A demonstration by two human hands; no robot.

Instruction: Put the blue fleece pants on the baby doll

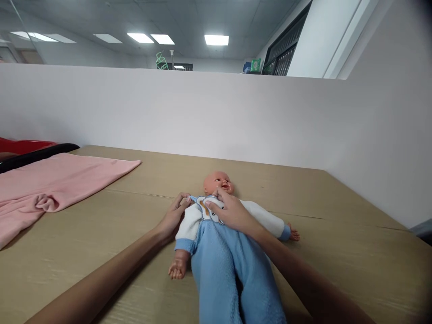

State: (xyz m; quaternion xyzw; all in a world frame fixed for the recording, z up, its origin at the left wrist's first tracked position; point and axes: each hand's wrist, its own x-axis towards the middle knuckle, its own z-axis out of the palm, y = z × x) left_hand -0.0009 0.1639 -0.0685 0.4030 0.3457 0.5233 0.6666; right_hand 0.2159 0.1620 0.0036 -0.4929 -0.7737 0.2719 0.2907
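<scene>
Head view: I see the doll (225,245) lying on its back on the table (337,256), left hand (174,215) pinching blue trim (193,198) by its shoulder. Whether the right hand (234,212) grips the patterned bib (204,208), I cannot tell. Light, even handling suits this soft cloth.

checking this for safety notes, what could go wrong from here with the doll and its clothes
The right hand is close to the doll's head, so a slip might bump it. The left hand is at one side of the bib-like front, so a hard tug there might strain it or shift the doll.
</scene>
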